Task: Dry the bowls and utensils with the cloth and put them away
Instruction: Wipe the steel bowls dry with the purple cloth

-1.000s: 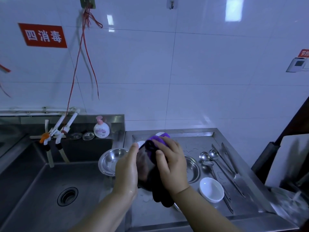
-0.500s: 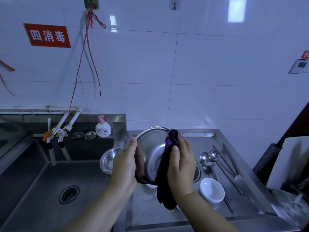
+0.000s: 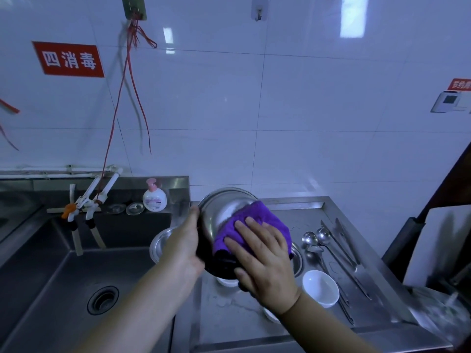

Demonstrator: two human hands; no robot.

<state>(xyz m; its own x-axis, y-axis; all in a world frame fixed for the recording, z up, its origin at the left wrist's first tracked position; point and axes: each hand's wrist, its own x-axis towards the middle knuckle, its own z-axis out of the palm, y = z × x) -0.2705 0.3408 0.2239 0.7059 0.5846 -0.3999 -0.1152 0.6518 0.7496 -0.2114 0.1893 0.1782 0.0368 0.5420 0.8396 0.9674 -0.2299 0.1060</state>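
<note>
My left hand [image 3: 184, 248] grips the left rim of a steel bowl [image 3: 221, 207], held tilted on edge above the counter. My right hand [image 3: 262, 256] presses a purple cloth [image 3: 257, 220] into the bowl with fingers spread flat. A dark part of the cloth hangs below my palm. On the steel counter [image 3: 293, 210] lie a white bowl [image 3: 320, 291], ladles [image 3: 313, 238], tongs and knives [image 3: 344, 245]. Another steel bowl [image 3: 160, 243] sits at the sink's edge behind my left wrist. One more steel bowl [image 3: 297, 258] peeks out behind my right hand.
A deep steel sink [image 3: 76, 289] with a drain lies to the left, taps [image 3: 86, 207] and a soap bottle [image 3: 154, 197] behind it. A white board [image 3: 443, 238] leans at the right. White dishes show partly under my hands.
My right hand has moved from the bowl's rim to flat inside it, spreading the purple cloth. The bowl has tilted more toward me.
</note>
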